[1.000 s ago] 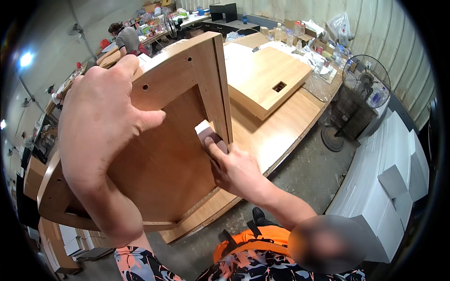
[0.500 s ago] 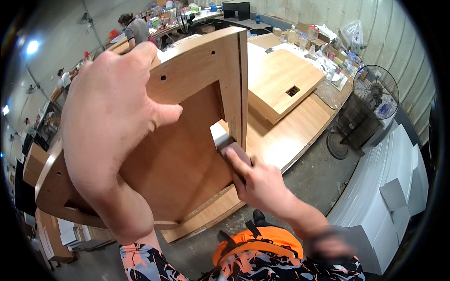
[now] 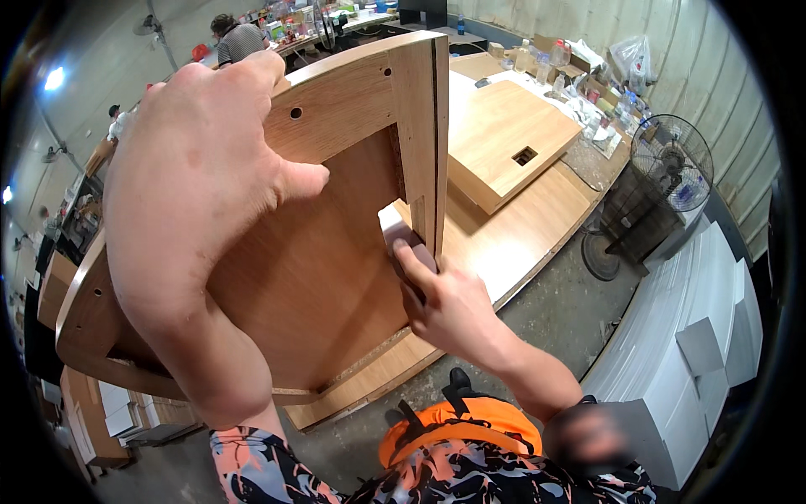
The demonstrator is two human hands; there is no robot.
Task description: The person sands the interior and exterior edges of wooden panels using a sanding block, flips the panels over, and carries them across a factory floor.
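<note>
The left hand's (image 3: 193, 160) grip spreads wide over the brown, framed wooden panel's (image 3: 327, 244) top edge; its fingertips are hidden, so I cannot tell if it clasps. A loose hold could let the panel tip. The right hand (image 3: 452, 309) grips a small, pale rectangular block (image 3: 395, 225) at the frame's upright; uneven pressure could scuff it. Beyond, a flat wooden box (image 3: 512, 126) lies on the light wooden counter (image 3: 541, 218).

Head cam: left fisheye of the pair I wear, upright, looking down and forward. Close to my left fingers (image 3: 260, 71), big at upper left; right fingers (image 3: 416, 267) farther off, near mid-frame. My patterned shirt (image 3: 478, 470) sits bottom centre, far wall (image 3: 554, 21) at upper right. Wide lens: desk (image 3: 525, 231) edge curves at centre right, corners go black.
</note>
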